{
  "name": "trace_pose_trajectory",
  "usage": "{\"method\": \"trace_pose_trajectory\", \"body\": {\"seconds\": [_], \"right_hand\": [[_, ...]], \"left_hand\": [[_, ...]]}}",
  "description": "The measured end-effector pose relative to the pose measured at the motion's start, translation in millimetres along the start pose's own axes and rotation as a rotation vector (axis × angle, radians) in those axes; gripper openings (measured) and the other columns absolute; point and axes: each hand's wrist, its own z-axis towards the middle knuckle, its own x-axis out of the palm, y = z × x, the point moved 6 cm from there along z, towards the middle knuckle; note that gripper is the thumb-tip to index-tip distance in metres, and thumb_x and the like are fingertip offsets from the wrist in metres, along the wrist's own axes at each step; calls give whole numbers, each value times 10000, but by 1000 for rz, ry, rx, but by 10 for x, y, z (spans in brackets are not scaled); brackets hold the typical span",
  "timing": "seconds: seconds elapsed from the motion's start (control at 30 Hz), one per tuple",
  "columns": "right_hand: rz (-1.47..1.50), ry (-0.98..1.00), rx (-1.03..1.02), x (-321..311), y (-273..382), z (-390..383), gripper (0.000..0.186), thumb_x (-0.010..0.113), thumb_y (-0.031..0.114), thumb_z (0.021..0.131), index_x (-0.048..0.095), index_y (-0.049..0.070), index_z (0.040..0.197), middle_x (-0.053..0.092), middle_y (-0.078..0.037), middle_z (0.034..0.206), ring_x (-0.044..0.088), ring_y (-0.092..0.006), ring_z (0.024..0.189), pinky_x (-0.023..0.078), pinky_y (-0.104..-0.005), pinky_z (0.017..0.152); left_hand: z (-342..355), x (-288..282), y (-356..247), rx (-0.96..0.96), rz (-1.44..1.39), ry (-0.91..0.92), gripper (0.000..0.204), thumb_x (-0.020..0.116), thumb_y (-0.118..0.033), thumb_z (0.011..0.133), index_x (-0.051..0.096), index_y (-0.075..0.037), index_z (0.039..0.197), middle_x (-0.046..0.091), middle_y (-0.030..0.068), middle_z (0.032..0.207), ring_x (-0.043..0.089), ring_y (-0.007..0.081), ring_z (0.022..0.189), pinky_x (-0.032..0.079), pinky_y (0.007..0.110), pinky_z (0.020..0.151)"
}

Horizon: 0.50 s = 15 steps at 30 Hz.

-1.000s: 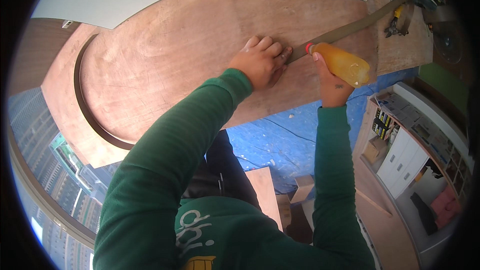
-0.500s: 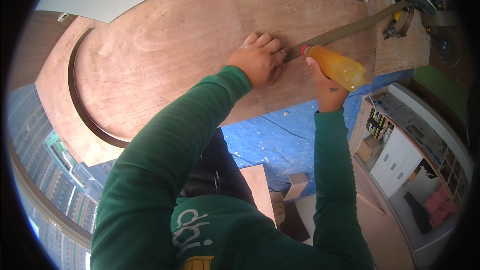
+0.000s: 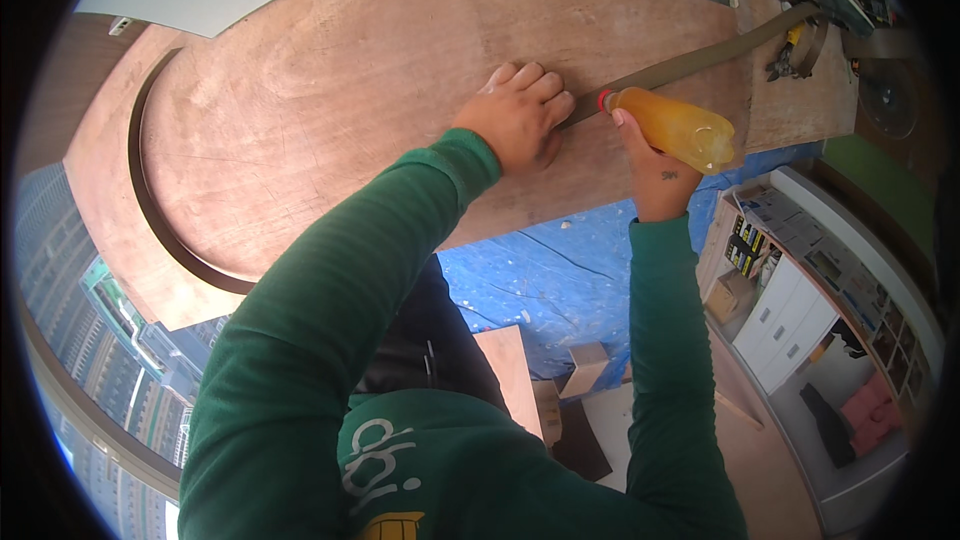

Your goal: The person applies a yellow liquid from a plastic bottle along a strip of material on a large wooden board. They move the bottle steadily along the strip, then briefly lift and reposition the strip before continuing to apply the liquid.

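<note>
Left hand (image 3: 516, 118) lies knuckles-up, fingers curled, on a scuffed, grainy wooden board (image 3: 320, 90); whether it grips the flat, dull-brown strip (image 3: 710, 55) at its fingers, I cannot tell. That strip slants away rightward across the board. Right hand (image 3: 660, 175) clasps a translucent plastic bottle (image 3: 685, 132) of amber liquid, tilted, red tip leftward beside the strip, thumb near the neck.
</note>
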Motion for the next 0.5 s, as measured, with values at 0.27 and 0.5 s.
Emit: {"method": "trace_pose_trajectory", "body": {"seconds": [0.27,0.5], "right_hand": [[-52,-26,21,-83,-111,151,302,955,113,844,763,-25,1032,792,-76,1009,744,-165,897,601,-331,802],[-108,59,-32,22,16,-69,295,955,120,846,766,-29,1017,794,-74,978,748,-172,885,593,-333,795]], "left_hand": [[14,-10,-14,4,0,-3,311,768,-196,775,671,-116,1060,604,63,1052,581,288,1075,464,431,977],[17,0,2,2,-6,6,310,767,-199,773,669,-118,1056,602,63,1049,583,287,1074,466,433,979]]}}
